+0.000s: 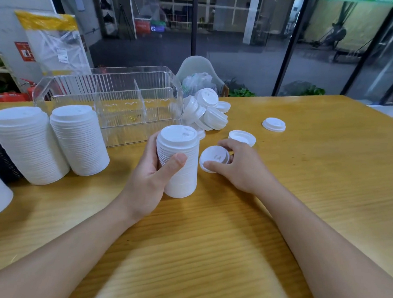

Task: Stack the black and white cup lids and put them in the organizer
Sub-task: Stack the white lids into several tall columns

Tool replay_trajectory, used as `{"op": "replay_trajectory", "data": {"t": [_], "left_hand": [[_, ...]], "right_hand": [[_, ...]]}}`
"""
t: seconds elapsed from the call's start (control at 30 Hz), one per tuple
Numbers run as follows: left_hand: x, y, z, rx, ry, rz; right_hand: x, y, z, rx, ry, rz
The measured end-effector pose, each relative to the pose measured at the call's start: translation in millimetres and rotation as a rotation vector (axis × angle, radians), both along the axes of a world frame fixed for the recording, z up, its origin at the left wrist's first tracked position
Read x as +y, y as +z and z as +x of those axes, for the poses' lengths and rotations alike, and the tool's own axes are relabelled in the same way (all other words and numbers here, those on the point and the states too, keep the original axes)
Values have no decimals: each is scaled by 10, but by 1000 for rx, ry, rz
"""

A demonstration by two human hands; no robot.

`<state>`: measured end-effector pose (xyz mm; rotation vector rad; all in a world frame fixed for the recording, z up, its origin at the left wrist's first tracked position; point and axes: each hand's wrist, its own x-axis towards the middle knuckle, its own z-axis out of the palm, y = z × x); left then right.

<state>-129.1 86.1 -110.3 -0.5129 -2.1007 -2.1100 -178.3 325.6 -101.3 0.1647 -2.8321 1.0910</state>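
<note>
Left hand (149, 176) grips the white lid stack (179, 161); right hand (237, 166) pinches a single lid (214, 157); "02" sign (154, 29) behind.

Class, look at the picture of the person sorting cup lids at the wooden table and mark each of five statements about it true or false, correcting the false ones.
1. The left hand grips an upright stack of white lids. True.
2. The right hand is holding a black lid. False: it pinches a single white lid, tilted.
3. The clear organizer is already full of lids. False: no lids are visible in its compartments.
4. Two taller stacks of white lids stand on the table to the left of the held stack. True.
5. A jumbled pile of white lids lies at the organizer's right end. True.
</note>
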Motion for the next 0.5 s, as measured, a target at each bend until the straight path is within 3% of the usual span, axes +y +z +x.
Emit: {"op": "replay_trajectory", "data": {"t": [0.33,0.5], "left_hand": [[-7,-10,-13,3,-7,-5],[-2,-10,-6,-3,-26,-4]], "right_hand": [[7,30,13,32,25,-17],[-2,303,123,82,44,-515]]}}
